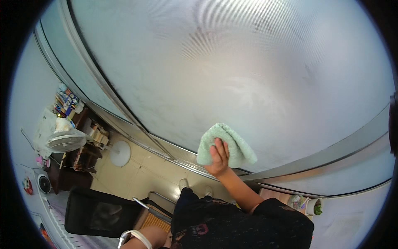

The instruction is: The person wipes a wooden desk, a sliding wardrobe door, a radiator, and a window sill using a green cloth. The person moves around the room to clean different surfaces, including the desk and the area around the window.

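My right hand [218, 158] presses a folded light green cloth [236, 143] against a large frosted glass panel [174, 87]. Its fingers lie together over the cloth, near the panel's lower edge. Faint leaf shapes show in the glass. At the bottom of the view, my left forearm [153, 235] is bent near my body and carries a pale band at the wrist. The left hand itself falls outside the picture.
Metal frames [95, 68] border the glass. On the left stand a white fan [66, 141], a dark desk with books, and a black-backed chair [93, 211]. A potted plant [314, 206] sits on a ledge at lower right. Below is a tiled floor [137, 178].
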The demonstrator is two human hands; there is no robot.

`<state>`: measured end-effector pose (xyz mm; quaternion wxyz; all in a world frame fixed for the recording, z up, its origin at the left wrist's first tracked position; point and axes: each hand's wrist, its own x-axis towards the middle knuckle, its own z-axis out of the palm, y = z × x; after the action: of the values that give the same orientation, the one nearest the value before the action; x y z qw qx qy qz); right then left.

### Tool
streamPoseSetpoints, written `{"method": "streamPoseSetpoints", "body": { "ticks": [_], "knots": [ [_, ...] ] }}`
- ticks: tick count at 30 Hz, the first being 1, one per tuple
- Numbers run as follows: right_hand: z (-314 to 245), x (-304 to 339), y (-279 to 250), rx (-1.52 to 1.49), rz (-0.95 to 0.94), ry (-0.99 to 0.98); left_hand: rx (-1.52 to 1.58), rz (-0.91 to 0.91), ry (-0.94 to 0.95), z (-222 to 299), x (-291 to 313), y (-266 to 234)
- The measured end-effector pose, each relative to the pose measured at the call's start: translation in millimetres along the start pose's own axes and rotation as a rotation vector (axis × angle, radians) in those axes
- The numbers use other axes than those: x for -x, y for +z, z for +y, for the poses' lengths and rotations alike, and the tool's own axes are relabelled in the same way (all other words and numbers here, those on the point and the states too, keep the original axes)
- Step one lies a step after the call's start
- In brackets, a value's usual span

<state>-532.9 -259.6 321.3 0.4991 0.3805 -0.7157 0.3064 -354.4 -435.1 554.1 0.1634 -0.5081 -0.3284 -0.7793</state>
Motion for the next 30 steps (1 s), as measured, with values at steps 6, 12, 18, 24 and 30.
{"method": "streamPoseSetpoints", "body": {
  "ticks": [6, 12, 18, 24, 30],
  "knots": [
    [-2, -33, -40, 0.175, 0.169, 0.025, -0.220, 0.034, -0.020, 26, 20, 13],
    [-2, -96, -72, 0.371, 0.289, 0.150, -0.529, 0.130, 0.011, 61, 36, 5],
    [-18, -133, -34, 0.497, 0.390, 0.202, -1.027, 0.173, -0.034, 82, 50, -65],
    [-66, -171, 32, 0.361, 0.313, 0.201, -2.085, 0.118, -0.532, 190, 77, -142],
    [-132, -219, 146, 0.204, 0.194, 0.183, -0.401, 0.485, 0.077, 232, 103, -156]
  ]
}}
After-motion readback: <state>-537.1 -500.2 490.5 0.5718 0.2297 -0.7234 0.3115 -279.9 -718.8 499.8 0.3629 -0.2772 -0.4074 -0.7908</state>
